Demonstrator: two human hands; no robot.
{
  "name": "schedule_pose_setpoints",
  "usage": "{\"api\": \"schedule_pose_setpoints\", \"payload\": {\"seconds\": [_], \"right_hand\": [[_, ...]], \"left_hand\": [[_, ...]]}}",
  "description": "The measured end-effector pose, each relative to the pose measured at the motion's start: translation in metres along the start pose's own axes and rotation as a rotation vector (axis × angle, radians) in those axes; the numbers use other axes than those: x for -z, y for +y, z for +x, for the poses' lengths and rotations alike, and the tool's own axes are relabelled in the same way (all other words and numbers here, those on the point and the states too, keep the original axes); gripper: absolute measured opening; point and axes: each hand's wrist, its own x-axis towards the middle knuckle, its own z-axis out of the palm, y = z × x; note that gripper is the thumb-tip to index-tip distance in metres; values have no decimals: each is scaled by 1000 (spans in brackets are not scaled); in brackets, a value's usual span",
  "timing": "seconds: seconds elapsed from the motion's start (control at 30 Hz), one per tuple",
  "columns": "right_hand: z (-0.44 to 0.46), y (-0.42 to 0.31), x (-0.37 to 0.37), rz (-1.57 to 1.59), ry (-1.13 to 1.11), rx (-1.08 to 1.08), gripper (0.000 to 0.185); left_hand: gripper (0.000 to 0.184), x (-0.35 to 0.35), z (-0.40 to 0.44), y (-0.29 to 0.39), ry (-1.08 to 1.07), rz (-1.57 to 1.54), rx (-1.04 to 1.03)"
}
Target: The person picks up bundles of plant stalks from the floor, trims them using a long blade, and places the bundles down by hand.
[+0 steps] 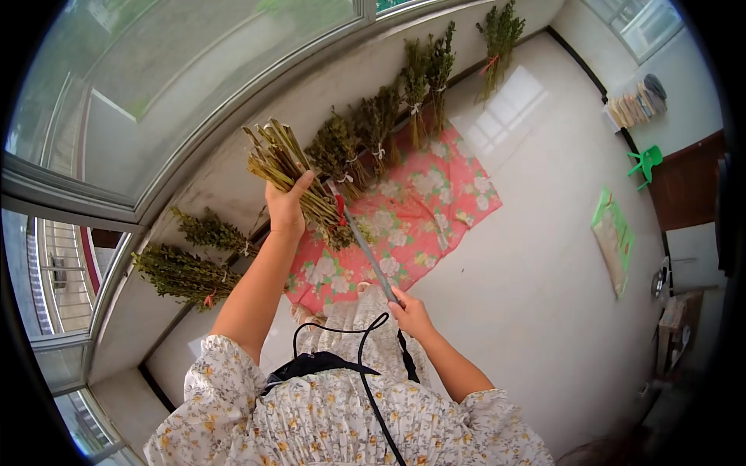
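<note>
My left hand (pixel 286 203) is closed around a bundle of cut plant stems (pixel 273 155), held up with the bare stem ends at the top and leaves hanging below. A red tie (pixel 340 208) goes round the bundle. My right hand (pixel 412 315) grips the lower end of a long, thin grey tool (pixel 371 255). Its far end meets the bundle near the tie, and I cannot tell its exact kind. Beneath the bundle, a red floral cloth (pixel 416 233) lies on the floor.
Several tied leafy bundles lean along the wall, including a far one (pixel 501 39) with a red tie and a large one (pixel 183 276) at left. A green-edged bag (pixel 614 241) lies on the pale floor at right, near a small green chair (pixel 645 165). A black cable (pixel 369 388) crosses my front.
</note>
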Motion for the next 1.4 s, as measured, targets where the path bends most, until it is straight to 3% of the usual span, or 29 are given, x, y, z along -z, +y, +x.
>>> {"api": "schedule_pose_setpoints", "payload": {"seconds": [0.07,0.2,0.4,0.47,0.6,0.7,0.8,0.9,0.97,1.07,1.17,1.2,1.27,1.4], "right_hand": [[1,6,-4,73,168,-67,44],[-4,0,-2,-14,120,-67,43],[-9,-10,-1,116,176,-167,44],[-7,7,1,38,117,-58,44],[-12,-13,3,94,224,-132,44],[-12,-17,4,-20,87,-17,44],[-15,-22,-1,63,255,-81,43],[-12,-18,-1,15,73,-77,42],[-13,-17,-4,174,268,-139,41],[-13,-17,-1,27,61,-69,42],[-10,-17,1,97,248,13,45],[-12,-18,0,98,240,5,45],[-12,-19,0,107,21,-42,44],[-12,-36,8,212,216,-220,44]], "left_hand": [[38,1,1,-2,-11,0,-21],[37,-3,-3,0,9,-27,12],[37,-1,1,-4,6,-34,-18],[37,-2,2,-3,2,-31,-12],[39,-3,0,-4,7,-65,-7],[39,-2,2,-5,17,-18,-8],[39,-4,0,-4,29,-30,-7],[38,-7,-1,1,32,-23,-21],[37,-7,-1,1,22,-35,-28],[37,-6,-2,-2,32,-30,-8],[37,-3,1,-5,28,-18,-23],[37,-3,1,-6,30,-29,-13],[38,-5,-1,-5,20,-41,-1],[39,-6,1,-5,59,-37,-5]]}}
